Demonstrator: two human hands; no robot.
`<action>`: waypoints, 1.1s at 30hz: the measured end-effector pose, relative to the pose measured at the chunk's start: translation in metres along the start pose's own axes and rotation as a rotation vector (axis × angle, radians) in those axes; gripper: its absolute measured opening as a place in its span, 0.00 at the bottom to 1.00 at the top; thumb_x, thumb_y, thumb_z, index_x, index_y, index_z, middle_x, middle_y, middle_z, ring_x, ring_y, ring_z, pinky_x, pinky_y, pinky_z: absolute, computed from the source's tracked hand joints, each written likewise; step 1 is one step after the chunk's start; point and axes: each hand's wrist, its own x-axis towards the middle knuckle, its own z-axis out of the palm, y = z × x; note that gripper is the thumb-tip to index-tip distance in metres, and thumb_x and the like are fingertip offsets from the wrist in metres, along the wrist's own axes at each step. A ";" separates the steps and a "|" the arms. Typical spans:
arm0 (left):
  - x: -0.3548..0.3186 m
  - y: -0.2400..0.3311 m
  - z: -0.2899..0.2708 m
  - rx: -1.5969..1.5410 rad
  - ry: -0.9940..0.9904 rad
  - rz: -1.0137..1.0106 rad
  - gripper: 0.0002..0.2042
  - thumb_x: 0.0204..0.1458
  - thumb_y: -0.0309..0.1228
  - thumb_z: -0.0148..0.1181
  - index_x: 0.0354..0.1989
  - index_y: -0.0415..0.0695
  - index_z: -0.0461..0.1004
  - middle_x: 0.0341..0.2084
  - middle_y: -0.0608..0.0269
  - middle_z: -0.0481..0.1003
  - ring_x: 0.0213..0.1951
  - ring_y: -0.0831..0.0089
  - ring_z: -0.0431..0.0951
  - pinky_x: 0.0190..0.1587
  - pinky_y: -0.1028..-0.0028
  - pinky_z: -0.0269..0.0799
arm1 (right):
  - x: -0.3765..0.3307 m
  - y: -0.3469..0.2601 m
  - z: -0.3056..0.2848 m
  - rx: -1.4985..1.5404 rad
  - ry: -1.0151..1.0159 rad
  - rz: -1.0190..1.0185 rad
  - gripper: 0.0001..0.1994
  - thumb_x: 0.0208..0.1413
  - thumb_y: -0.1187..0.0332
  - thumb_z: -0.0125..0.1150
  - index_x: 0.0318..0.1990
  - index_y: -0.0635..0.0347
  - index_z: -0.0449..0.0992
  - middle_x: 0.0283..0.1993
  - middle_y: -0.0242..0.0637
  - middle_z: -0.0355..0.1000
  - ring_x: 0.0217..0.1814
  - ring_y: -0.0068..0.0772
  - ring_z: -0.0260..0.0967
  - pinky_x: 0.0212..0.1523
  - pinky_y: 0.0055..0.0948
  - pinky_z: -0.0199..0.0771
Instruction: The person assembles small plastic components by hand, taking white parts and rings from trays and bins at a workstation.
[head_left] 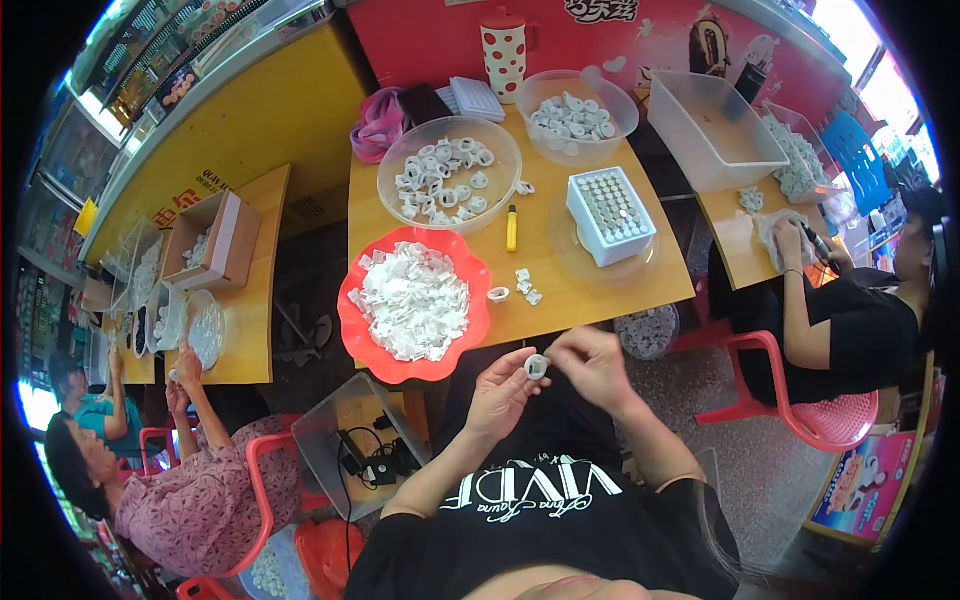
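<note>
Above my lap, just off the table's near edge, my left hand [498, 397] pinches a small round white plastic part [536, 368] between thumb and fingers. A dark opening shows in the part's middle. Close on its right is my right hand [598, 368], fingers curled together in a pinch; anything in them is too small to make out. A red scalloped bowl [481, 325] full of flat white plastic pieces [415, 300] sits nearest. Beside it on the table lie a loose white ring [498, 295] and several small white pieces [527, 286].
Farther back stand clear bowls [388, 195] [632, 120] of white parts, a yellow stick-shaped tool [512, 230] and a white box [612, 250] of small round items. A polka-dot cup [503, 60] is at the back. People work at both sides; a grey bin [335, 425] with cables stands below.
</note>
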 end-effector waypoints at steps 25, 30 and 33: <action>0.002 0.013 0.003 -0.333 -0.087 -0.091 0.16 0.60 0.26 0.51 0.55 0.34 0.67 0.49 0.49 0.72 0.43 0.65 0.77 0.46 0.75 0.74 | 0.056 -0.013 -0.046 -0.271 0.165 -0.384 0.06 0.40 0.81 0.63 0.27 0.63 0.76 0.50 0.46 0.70 0.51 0.47 0.65 0.51 0.37 0.64; 0.001 0.013 0.005 -0.313 -0.088 -0.101 0.15 0.59 0.26 0.53 0.53 0.34 0.68 0.46 0.53 0.74 0.43 0.67 0.77 0.46 0.76 0.74 | 0.007 -0.024 -0.004 -0.307 -0.055 -0.472 0.08 0.35 0.78 0.66 0.27 0.61 0.78 0.49 0.43 0.70 0.50 0.46 0.66 0.50 0.39 0.63; 0.000 0.012 0.006 -0.293 -0.105 -0.086 0.16 0.58 0.26 0.54 0.53 0.34 0.68 0.46 0.55 0.73 0.43 0.69 0.76 0.47 0.75 0.74 | 0.002 -0.024 0.004 -0.296 -0.073 -0.441 0.08 0.35 0.78 0.68 0.27 0.60 0.79 0.49 0.44 0.71 0.50 0.45 0.66 0.51 0.38 0.64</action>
